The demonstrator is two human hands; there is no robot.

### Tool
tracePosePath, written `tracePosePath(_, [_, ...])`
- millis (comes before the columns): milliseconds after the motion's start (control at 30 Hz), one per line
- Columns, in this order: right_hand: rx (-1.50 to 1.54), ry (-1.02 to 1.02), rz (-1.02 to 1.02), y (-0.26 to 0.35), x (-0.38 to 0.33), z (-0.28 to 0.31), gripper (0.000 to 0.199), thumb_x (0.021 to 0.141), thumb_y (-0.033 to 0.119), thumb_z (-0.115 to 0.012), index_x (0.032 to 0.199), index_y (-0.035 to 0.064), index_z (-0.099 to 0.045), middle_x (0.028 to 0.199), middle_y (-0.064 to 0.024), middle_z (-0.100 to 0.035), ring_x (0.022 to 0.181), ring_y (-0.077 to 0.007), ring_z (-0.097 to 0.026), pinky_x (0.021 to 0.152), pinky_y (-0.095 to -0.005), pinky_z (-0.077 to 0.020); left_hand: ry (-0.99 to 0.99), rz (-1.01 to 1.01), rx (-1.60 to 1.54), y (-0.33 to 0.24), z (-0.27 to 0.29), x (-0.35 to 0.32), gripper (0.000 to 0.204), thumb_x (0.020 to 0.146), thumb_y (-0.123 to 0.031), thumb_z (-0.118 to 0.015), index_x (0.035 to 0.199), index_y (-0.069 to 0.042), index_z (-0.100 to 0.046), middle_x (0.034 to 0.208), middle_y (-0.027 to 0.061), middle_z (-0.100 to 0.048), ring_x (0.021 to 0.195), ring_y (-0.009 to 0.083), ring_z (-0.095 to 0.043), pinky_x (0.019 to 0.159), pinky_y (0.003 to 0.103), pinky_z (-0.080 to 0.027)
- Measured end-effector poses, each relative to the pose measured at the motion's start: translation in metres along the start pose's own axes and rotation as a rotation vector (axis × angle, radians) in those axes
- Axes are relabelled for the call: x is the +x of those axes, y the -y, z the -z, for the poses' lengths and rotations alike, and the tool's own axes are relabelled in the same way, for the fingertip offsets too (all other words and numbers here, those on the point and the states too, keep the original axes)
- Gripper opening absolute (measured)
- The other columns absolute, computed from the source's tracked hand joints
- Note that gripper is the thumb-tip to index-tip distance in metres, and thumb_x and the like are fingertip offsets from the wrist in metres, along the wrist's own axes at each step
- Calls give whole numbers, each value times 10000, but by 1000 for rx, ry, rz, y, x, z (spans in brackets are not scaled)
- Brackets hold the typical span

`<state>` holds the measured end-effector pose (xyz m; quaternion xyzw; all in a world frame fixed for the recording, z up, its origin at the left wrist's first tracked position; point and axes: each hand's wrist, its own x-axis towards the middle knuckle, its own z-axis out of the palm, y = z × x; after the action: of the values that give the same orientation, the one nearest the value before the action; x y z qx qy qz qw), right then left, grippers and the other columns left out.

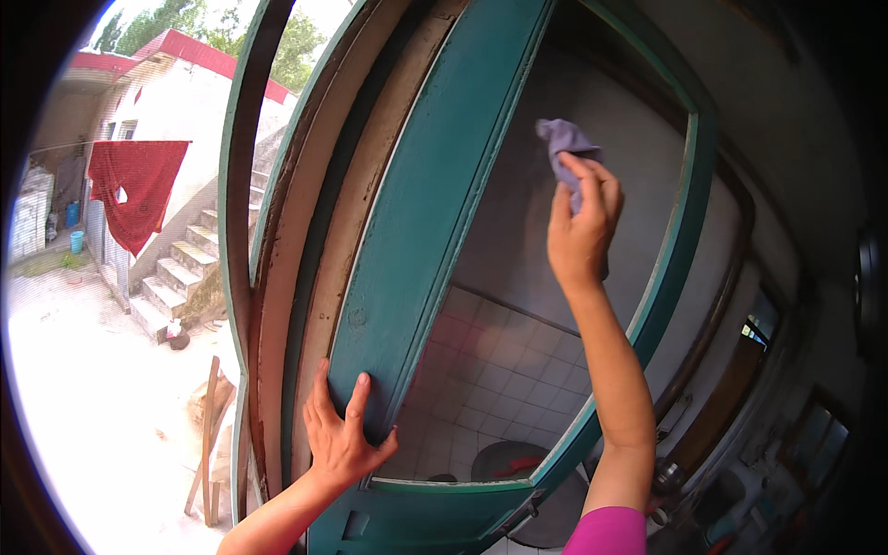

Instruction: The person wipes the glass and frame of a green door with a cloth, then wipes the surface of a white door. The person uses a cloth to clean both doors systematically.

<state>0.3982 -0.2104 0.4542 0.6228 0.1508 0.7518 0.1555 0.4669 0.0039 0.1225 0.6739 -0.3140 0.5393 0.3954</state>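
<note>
Here — cloth (568, 138) (purple) in fingers (585, 174)

Pale purple on the cloth (564, 139), plain, with darker shade in the folds. Deep teal green over the door (430, 203), edged in cream along the lower rim of the glass (555, 277). Brown and tan, blotched with dark worn patches, on the wooden frame (370, 185). Bright magenta on the sleeve (606, 532). Through the glass, soft grey on the wall (504, 222) and off-white on the tiles (518, 351), in a grid of squares, tinged pink toward the left. Outside, dark red on the hanging fabric (139, 190), brighter red along the roof edge (190, 57), light blue on the bucket (76, 242), pale grey on the steps (176, 277), green in the trees (222, 32).
</note>
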Motion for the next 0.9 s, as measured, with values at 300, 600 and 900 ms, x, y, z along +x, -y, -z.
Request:
tracePosePath(300, [137, -94, 136, -70, 60, 40, 330, 822, -74, -643, 1100, 88, -715, 1174, -144, -627, 1135, -294, -623, 970, -384, -515, -28, -77, 53, -4, -7, 1, 1020, 656, -406, -832, 1545, -149, -401, 1466, 451, -336, 1190, 543, -514, 869, 568, -469])
tracePosePath(600, [-399, -184, -534, -155, 226, -33, 226, 912, 302, -646, 1122, 271, -723, 1051, -132, -767, 997, -368, -731, 861, -472, -580, -3, -23, -5, 0, -4, -6, 1038, 624, -405, -862, 1531, -174, -414, 1495, 448, -308, 1222, 544, -502, 913, 570, -459])
tracePosePath(900, [16, -244, -284, -69, 287, -107, 256, 936, 230, -588, 1129, 80, -665, 1041, -177, -722, 1000, -386, -687, 864, -453, -533, -6, -17, -23, -2, -7, -4, 1026, 608, -373, -875, 1516, -173, -442, 1476, 457, -334, 1210, 541, -512, 882, 554, -464])
